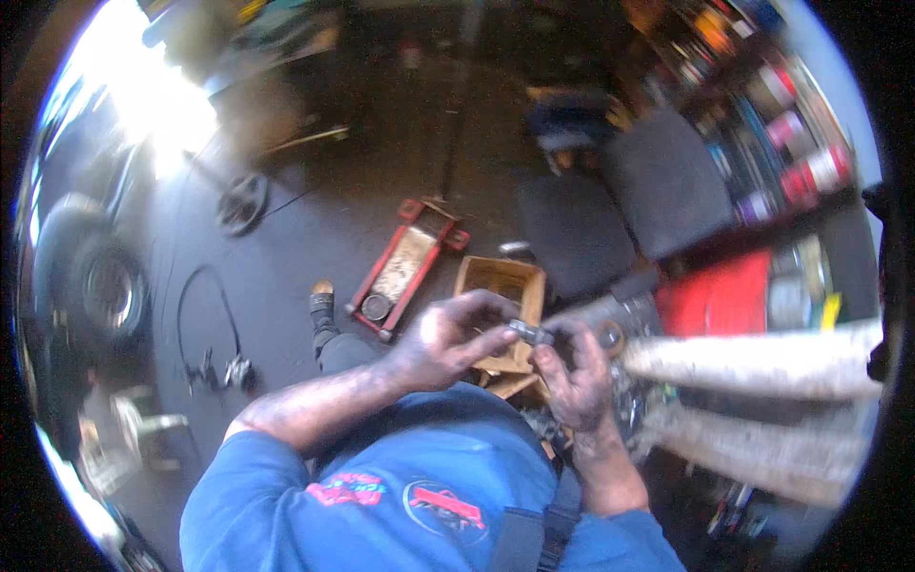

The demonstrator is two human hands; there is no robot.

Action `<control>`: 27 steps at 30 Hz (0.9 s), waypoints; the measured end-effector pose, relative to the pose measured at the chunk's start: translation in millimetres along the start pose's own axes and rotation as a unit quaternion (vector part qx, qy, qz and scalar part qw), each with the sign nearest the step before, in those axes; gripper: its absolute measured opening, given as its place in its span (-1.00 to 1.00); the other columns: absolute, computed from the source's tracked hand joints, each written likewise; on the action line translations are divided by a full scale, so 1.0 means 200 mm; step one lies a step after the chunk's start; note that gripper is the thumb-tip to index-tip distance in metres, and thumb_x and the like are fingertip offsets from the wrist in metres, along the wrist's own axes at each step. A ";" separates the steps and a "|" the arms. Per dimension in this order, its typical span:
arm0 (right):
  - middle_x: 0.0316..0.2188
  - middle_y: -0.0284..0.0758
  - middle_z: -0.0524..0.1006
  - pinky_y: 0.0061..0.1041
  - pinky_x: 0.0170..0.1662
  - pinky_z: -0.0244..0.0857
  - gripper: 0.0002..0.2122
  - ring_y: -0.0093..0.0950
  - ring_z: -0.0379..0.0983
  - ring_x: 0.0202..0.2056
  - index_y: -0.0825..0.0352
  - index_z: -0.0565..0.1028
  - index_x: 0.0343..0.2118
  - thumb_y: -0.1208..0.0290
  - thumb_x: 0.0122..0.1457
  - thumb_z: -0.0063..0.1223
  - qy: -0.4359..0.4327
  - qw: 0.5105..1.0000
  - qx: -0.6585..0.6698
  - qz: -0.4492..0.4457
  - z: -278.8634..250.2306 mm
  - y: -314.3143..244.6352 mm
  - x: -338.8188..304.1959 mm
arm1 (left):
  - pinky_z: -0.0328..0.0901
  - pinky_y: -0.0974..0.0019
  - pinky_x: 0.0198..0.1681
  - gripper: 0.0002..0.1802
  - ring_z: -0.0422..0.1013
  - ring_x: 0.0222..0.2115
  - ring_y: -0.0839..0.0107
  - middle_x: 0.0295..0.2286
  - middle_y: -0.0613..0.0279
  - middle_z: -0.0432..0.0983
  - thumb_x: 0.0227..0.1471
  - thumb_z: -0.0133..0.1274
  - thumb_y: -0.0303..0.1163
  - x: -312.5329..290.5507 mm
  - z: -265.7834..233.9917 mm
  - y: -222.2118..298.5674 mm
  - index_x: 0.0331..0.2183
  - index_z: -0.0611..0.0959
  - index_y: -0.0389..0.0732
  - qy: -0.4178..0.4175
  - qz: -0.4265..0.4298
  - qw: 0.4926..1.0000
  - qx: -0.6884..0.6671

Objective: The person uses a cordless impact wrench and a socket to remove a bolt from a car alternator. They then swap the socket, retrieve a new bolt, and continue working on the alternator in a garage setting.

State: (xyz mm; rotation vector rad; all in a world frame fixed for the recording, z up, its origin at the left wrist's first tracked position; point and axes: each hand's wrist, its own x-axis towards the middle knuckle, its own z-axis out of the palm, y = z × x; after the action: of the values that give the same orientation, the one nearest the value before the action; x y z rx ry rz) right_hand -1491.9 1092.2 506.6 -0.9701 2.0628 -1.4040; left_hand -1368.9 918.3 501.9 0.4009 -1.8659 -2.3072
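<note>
On the dark floor [272,296], a red car jack [405,269] is standing. Near it, a wooden box [536,291] is sitting open. The left hand [448,334] is pinching one end of a small silver metal part [526,332], thumb and finger closed. The right hand [578,379] is pinching the other end, closed too. The part is sitting between both hands.

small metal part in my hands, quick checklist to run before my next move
1. Grip on the small metal part: ok, the left hand and right hand both have fingers on it.
2. Hands covered: not ok, both bare and grimy.
3. Part's fine detail: cannot tell, too blurred.
4. Wooden box open: ok, though the hands partly hide it.
5. Red floor jack apart from the hands: ok, on the floor.
</note>
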 end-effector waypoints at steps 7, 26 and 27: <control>-0.32 -0.30 0.47 -0.49 -0.13 0.32 -0.74 -0.51 0.43 -0.26 0.37 0.35 -0.13 0.42 0.17 0.09 -0.167 0.985 0.050 -0.009 0.64 -0.18 0.19 | 0.36 0.39 -0.14 -0.69 0.45 -0.24 0.54 -0.30 0.24 0.54 0.15 0.08 -0.30 -0.43 -0.57 -0.08 -0.12 0.52 -0.27 0.106 0.076 0.991 0.018; -0.23 -0.24 0.54 -0.52 -0.11 0.39 -0.73 -0.50 0.51 -0.23 0.37 0.39 -0.05 0.47 0.20 0.08 -0.553 0.815 -0.173 -0.001 3.69 -1.01 0.42 | 0.42 0.41 -0.18 -0.87 0.50 -0.30 0.52 -0.35 0.22 0.60 0.06 0.16 -0.46 -2.18 -2.67 -0.58 -0.31 0.63 -0.28 0.510 0.130 0.817 -0.237; -0.24 -0.23 0.55 -0.50 -0.11 0.39 -0.73 -0.47 0.53 -0.23 0.38 0.40 -0.06 0.47 0.19 0.09 -0.579 0.798 -0.165 0.001 3.76 -1.06 0.41 | 0.41 0.41 -0.17 -0.87 0.50 -0.29 0.52 -0.36 0.22 0.59 0.06 0.17 -0.46 -2.26 -2.70 -0.57 -0.30 0.63 -0.28 0.524 0.119 0.809 -0.240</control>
State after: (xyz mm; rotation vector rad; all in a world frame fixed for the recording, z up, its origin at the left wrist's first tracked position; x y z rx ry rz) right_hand -951.9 526.5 423.9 -1.4472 1.2967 -0.1868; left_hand -772.1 563.9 338.9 1.0099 -0.7119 -1.6677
